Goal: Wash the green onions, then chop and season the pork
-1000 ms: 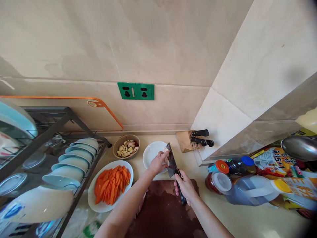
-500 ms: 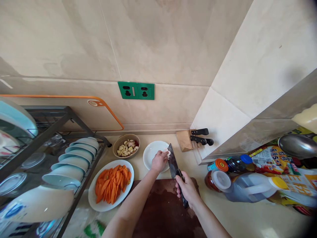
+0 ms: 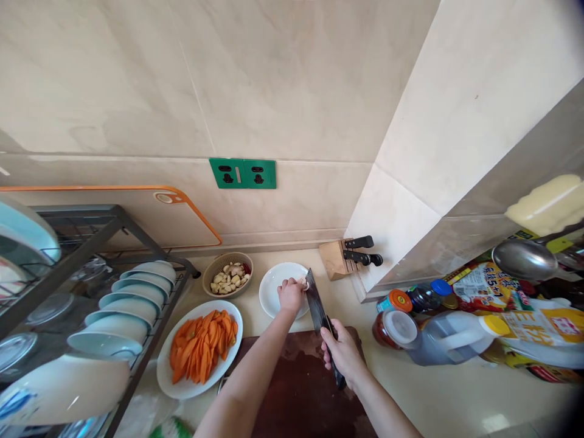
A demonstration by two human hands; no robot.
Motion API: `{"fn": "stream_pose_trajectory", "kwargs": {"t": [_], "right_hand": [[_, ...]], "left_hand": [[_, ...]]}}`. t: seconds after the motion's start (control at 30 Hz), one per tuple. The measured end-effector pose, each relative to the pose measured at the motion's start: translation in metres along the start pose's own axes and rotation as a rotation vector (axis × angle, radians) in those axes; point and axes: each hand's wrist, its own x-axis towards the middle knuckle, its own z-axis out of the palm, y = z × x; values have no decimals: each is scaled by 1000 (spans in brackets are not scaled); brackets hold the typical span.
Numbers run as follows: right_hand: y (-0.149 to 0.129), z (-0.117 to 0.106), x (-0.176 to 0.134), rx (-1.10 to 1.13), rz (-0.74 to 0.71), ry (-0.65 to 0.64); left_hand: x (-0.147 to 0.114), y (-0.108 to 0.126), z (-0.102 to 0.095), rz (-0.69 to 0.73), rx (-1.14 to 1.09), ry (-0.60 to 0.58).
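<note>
My right hand is wrapped round the black handle of a cleaver. Its dark blade points away from me, with the tip beside the white plate. My left hand is over that plate, close to the blade, its fingers curled on some thin pale slices; their kind is too small to make out. Below the cleaver lies a wet dark brown cutting board. Sliced carrots fill a large oval plate to the left.
Behind the carrots stands a bowl of peeled garlic cloves. A knife block is against the wall. A dish rack with bowls lines the left side. Jars, a yellow-capped jug and packets crowd the right.
The fingers of my left hand have curled in more around the pale slices near the blade. The cleaver keeps nearly the same place, and the whole view has shifted slightly.
</note>
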Motion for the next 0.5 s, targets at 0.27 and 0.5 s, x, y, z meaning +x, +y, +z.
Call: {"fn": "stream_pose_trajectory", "kwargs": {"t": [0.27,0.5], "right_hand": [[2,-7,-14,36,3,-15],[0,-6,-11,-27,9,7]], "left_hand": [[14,-2,-10,-24,31,-23],[10,3,-10,84,-4,3]]}}
